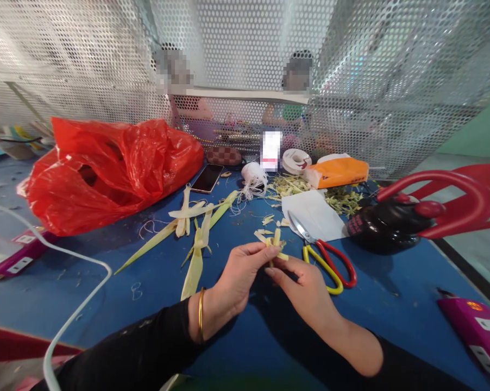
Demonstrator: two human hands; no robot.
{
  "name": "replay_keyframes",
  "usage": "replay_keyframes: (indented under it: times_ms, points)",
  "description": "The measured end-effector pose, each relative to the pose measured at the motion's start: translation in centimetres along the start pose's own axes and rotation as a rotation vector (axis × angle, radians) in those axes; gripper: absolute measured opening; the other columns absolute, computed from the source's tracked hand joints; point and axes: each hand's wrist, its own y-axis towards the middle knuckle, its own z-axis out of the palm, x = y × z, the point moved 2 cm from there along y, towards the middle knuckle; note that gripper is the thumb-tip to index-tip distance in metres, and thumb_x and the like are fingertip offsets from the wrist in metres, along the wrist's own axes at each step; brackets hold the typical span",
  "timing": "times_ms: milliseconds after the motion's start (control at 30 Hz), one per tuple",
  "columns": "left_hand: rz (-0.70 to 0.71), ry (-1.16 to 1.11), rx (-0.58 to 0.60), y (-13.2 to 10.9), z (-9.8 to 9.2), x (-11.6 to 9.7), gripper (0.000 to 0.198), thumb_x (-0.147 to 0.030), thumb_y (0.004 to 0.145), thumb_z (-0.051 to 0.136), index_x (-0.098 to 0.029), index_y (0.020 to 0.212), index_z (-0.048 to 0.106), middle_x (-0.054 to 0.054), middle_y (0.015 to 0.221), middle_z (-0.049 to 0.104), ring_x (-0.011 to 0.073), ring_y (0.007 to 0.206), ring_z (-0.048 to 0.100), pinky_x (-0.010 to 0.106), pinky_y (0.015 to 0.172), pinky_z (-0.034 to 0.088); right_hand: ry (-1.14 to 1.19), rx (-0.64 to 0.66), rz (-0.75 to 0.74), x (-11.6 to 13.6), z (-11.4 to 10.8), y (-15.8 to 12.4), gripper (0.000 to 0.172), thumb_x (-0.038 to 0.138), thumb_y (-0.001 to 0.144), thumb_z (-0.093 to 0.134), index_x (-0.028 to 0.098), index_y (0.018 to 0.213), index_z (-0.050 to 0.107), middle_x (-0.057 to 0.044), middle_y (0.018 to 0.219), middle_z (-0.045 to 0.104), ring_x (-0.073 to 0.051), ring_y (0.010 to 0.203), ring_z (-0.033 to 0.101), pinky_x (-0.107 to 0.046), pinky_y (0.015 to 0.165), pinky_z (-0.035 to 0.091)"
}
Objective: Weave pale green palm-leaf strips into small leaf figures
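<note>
Between my fingertips, over the blue table, is a small pale yellow-green piece of folded leaf strips (276, 239). My left hand (242, 271), with a gold bangle at the wrist, pinches it from the left. From the right and below, my right hand (304, 285) pinches its lower part; the exact spot is hidden by the fingers. Scissors (324, 252) with one red and one yellow handle lie just right of the piece, their blades on a white paper (314, 214). Knotted leaf strips (198, 244) lie to the left of my hands.
A red plastic bag (114, 168) fills the back left. Farther back are a phone (208, 178), white thread (254, 179), a ribbon roll (296, 161) and an orange packet (338, 171). A black pot (383, 228) stands right. A white cable (102, 264) crosses the left side.
</note>
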Motion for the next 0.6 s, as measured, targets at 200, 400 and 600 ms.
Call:
replay_keyframes:
  times_ms: [200,400,600]
  points:
    - [-0.010,-0.022,0.027,0.1,0.0,0.4,0.024,-0.035,0.072,0.073,-0.012,0.064,0.069,0.002,0.058,0.062,0.0114,0.050,0.053,0.024,0.050,0.043,0.160,0.006,0.070,0.2,0.3,-0.1,0.028,0.032,0.088,0.054,0.017,0.065,0.060,0.002,0.058,0.054,-0.013,0.055,0.050,-0.023,0.052,0.041]
    - [-0.012,-0.034,-0.053,0.1,-0.4,-0.1,0.021,-0.032,0.065,0.079,-0.012,0.065,0.072,0.006,0.070,0.068,0.0129,0.069,0.059,0.022,0.067,0.045,-0.067,0.027,-0.203,1.2,0.0,-0.7,0.024,0.023,0.090,0.051,0.018,0.067,0.059,-0.001,0.067,0.057,-0.015,0.065,0.053,-0.026,0.062,0.042]
    - [-0.022,-0.079,-0.060,0.0,-0.1,-1.0,0.019,-0.027,0.063,0.081,-0.012,0.072,0.073,0.004,0.067,0.068,0.0112,0.065,0.059,0.021,0.066,0.045,-0.298,0.068,-0.380,1.7,-0.1,-1.2,0.026,0.018,0.090,0.050,0.019,0.066,0.057,-0.001,0.064,0.056,-0.015,0.061,0.050,-0.028,0.060,0.038]
